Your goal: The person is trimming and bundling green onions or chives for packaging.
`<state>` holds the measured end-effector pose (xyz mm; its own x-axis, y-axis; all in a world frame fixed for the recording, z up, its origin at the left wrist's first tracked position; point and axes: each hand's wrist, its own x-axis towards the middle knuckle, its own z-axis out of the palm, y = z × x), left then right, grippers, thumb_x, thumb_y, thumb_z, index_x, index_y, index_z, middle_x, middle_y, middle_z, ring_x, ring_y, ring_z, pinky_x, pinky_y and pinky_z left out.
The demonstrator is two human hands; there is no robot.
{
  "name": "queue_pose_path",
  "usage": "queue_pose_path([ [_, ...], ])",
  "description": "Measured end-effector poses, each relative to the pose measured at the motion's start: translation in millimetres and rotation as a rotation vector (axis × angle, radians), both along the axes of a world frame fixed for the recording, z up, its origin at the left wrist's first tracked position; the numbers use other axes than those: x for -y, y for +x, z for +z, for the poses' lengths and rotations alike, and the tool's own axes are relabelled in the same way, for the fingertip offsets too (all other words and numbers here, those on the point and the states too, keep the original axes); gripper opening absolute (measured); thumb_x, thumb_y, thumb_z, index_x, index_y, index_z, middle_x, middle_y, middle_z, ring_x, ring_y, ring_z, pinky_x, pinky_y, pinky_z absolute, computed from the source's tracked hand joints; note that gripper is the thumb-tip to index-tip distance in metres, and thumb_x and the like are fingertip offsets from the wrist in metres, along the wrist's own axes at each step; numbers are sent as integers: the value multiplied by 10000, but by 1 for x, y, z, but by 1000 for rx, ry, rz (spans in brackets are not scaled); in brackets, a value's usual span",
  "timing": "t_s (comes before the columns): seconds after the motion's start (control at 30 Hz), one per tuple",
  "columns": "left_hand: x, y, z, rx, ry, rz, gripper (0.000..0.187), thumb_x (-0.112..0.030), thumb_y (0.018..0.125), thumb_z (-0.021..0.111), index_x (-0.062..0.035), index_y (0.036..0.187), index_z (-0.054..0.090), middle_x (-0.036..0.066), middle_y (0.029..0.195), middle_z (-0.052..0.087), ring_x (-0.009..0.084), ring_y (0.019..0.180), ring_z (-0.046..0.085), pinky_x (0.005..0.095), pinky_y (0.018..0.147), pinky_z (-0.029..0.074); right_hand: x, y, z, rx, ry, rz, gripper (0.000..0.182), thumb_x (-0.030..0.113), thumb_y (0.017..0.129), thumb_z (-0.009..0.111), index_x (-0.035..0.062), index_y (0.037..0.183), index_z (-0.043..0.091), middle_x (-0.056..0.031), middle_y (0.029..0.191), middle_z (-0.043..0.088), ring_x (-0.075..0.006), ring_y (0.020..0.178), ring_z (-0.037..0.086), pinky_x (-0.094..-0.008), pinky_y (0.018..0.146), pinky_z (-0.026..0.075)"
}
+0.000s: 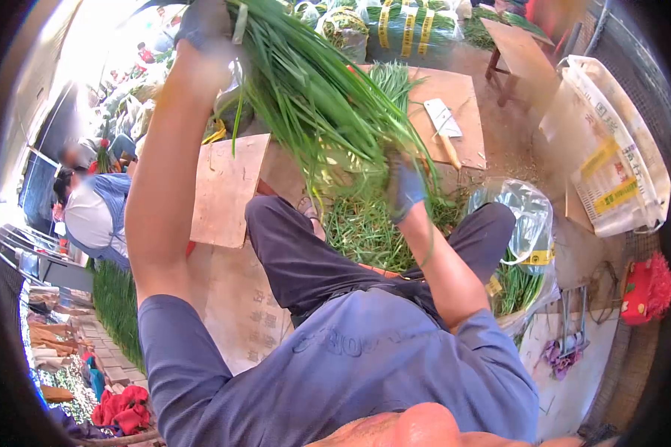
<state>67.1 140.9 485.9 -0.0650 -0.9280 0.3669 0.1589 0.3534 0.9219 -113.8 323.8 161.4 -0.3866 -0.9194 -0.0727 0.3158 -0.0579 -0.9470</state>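
My left hand, in a dark glove, is raised at the top left and closed around one end of a large bunch of garlic chives. The long green leaves slant down to the right. Among the leaf tips is my right hand, in a blue-grey glove; its fingers are blurred and partly hidden by leaves. Beneath them, a heap of loose green trimmings lies between my knees. A cleaver with a wooden handle rests on a wooden board beyond my right hand.
A clear plastic bag holding greens stands by my right knee. White printed sacks are at the right, near a wooden bench. Another board lies left of my knee. A person sits at the left.
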Motion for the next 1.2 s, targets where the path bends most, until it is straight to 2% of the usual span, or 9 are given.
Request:
queue_pose_path([
  [0.2, 59, 76, 23, -105, 102, -293, 259, -218, 970, 521, -12, 1086, 626, 144, 1028, 696, 278, 941, 669, 433, 879, 539, -38, -18, -111, -329, 34, 309, 514, 295, 909, 642, 30, 1329, 512, -86, 1133, 645, -174, 938, 616, -351, 787, 518],
  [0.27, 83, 83, 23, -85, 99, -431, 258, -211, 976, 512, 0, 1077, 620, 151, 1046, 691, 280, 954, 665, 436, 886, 535, -14, 14, -87, -618, -48, 103, 613, 326, 875, 697, -38, 1314, 473, -126, 1232, 630, -254, 1181, 572, -340, 980, 457],
  [0.4, 20, 43, 15, -95, 92, -168, 229, -203, 973, 518, -9, 1049, 614, 143, 1012, 682, 276, 943, 659, 431, 883, 529, 87, 47, -61, -5, -168, 75, 447, 302, 913, 643, -23, 1210, 567, -144, 1195, 637, -265, 1146, 566, -399, 968, 447],
  [0.5, 14, 62, 21, 270, -265, 51, 215, -205, 967, 521, -20, 1032, 609, 126, 965, 669, 271, 910, 657, 417, 850, 541, 56, 20, -51, 298, -174, -59, 239, 307, 991, 513, 91, 1060, 588, -17, 878, 566, -158, 779, 510, -306, 678, 432],
  [0.63, 17, 99, 9, 360, -457, -31, 197, -206, 963, 522, -36, 1019, 604, 112, 941, 657, 259, 876, 657, 408, 800, 554, -36, -48, -116, -442, 23, -26, 328, 336, 1006, 509, 65, 1162, 606, -7, 796, 518, -103, 712, 521, -241, 532, 436],
  [0.77, 30, 121, 3, 274, -352, -11, 155, -207, 949, 550, -64, 968, 606, 94, 881, 647, 239, 818, 654, 394, 758, 554, -98, -68, -47, 62, -18, 400, 552, 353, 958, 596, 114, 1403, 375, -74, 1274, 533, -120, 907, 612, -198, 675, 484],
  [0.9, -4, 100, 3, 150, -270, -64, 123, -201, 922, 608, -79, 939, 611, 72, 841, 645, 223, 778, 654, 377, 726, 552, -90, -35, 72, 240, -22, 326, 888, 419, 941, 582, 162, 1571, 12, -165, 1606, 145, -358, 1331, 435, -418, 804, 558],
  [1.03, -17, 86, 3, -65, -206, -294, 166, -197, 972, 550, -45, 929, 600, 76, 826, 642, 191, 708, 626, 331, 682, 540, -57, 23, 103, 110, 53, 483, 592, 372, 980, 528, 115, 1485, 358, -132, 1234, 618, -251, 1005, 637, -364, 771, 539],
  [1.2, -29, 94, -4, -82, -228, -328, 132, -241, 962, 600, -109, 954, 603, 13, 775, 600, 154, 710, 618, 337, 683, 543, -6, 25, -18, -207, 8, 293, 282, 243, 973, 555, 67, 1176, 640, -49, 919, 682, -135, 795, 605, -278, 681, 498],
])
